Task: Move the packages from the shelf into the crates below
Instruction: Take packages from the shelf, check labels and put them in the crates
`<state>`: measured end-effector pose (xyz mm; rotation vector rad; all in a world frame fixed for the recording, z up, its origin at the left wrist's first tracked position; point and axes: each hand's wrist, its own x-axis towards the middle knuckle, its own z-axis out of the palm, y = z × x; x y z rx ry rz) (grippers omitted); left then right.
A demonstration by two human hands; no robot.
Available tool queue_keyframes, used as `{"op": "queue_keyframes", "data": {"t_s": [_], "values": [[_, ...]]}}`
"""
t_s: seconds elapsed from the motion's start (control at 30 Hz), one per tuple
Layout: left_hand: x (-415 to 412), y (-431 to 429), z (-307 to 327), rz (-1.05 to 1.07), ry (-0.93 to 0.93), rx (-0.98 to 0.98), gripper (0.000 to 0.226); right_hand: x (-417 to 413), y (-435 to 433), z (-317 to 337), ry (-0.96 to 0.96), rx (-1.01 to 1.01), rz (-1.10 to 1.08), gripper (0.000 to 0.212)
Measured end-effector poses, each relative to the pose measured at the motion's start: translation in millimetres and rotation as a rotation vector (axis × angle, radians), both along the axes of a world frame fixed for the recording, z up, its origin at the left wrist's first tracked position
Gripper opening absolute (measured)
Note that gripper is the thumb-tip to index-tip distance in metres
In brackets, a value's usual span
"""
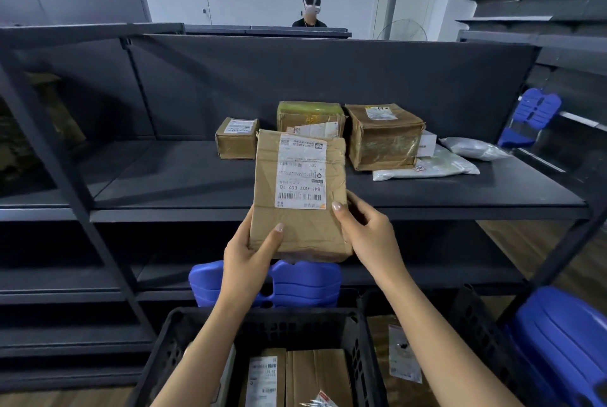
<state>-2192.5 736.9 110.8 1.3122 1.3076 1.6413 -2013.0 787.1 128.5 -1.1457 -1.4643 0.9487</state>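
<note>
Left hand (249, 255) and right hand (368, 232), thumbs on top, fingers curled round lower corners of labelled brown package (299, 196), held before shelf (184, 183) front edge; black crate (184, 334) beneath holds packed boxes (315, 377); three cardboard boxes (384, 137), grey mailers (427, 168) lie on shelf behind

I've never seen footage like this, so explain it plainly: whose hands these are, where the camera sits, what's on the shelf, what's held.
There is no machine here. A person wears one wide-angle camera on the head, looking forward and down, so the left hand and right hand are the wearer's own. Both have a grip on a brown labelled package, held up in front of the dark shelf. On the shelf lie three cardboard boxes and some grey plastic mailers. Below stands a black crate already holding parcels.
</note>
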Motion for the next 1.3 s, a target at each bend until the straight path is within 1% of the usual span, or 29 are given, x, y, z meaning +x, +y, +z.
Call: {"op": "queue_keyframes", "data": {"t_s": [0.07,0.13,0.17,0.2,0.27,0.3,0.4,0.47,0.53,0.6,0.63,0.7,0.77,0.87,0.93,1.0,1.07,1.17,1.3], "values": [[-1,-1,-4,0.017,0.004,-0.001,0.034,3,0,2,-0.007,0.001,0.022,0.028],[-3,-2,-8,0.025,-0.004,-0.01,0.036,6,2,8,-0.012,0.009,0.011,0.023],[-3,-2,-10,0.026,-0.013,-0.015,0.037,7,2,12,-0.024,0.009,-0.001,0.026],[-3,-3,-11,0.024,-0.019,-0.019,0.037,10,5,15,-0.053,0.007,-0.017,0.036],[-3,-5,-12,0.012,-0.018,-0.019,0.037,14,12,20,-0.189,0.008,-0.072,0.063],[-4,-6,-12,0.002,-0.02,-0.017,0.037,16,16,23,-0.271,0.031,-0.092,0.07],[-9,-9,-9,-0.054,-0.007,-0.008,0.038,18,26,37,-0.473,0.163,-0.026,0.077],[-13,-12,-8,-0.111,0.03,-0.011,0.039,15,32,48,-0.613,0.203,0.046,0.08],[-18,-14,-7,-0.16,0.078,-0.012,0.041,10,37,60,-0.773,0.193,0.081,0.085],[-23,-15,-5,-0.197,0.102,-0.006,0.043,8,41,68,-0.873,0.109,0.111,0.084],[-26,-15,-4,-0.21,0.101,-0.007,0.044,9,42,71,-0.849,0.06,0.149,0.076],[-32,-15,-3,-0.23,0.103,-0.006,0.045,10,42,70,-0.68,-0.007,0.225,0.052],[-38,-16,-1,-0.245,0.119,0.0,0.045,10,40,65,-0.55,-0.015,0.23,0.04],[-42,-12,5,-0.188,0.151,0.034,0.045,7,37,54,-0.455,0.049,0.135,0.033],[-43,-7,5,-0.056,0.137,0.093,0.048,4,36,45,-0.377,0.06,0.061,0.03],[-40,-5,3,0.101,0.03,0.115,0.049,2,35,36,-0.242,0.049,-0.029,0.027],[-31,-7,0,0.195,-0.071,0.08,0.05,-1,31,28,-0.073,0.045,-0.122,0.024],[-10,-15,-3,0.213,-0.147,0.015,0.051,-6,23,20,0.092,0.059,-0.245,0.019],[10,-15,-1,0.156,-0.2,0.002,0.044,-15,11,11,0.204,0.074,-0.322,0.017]]}}
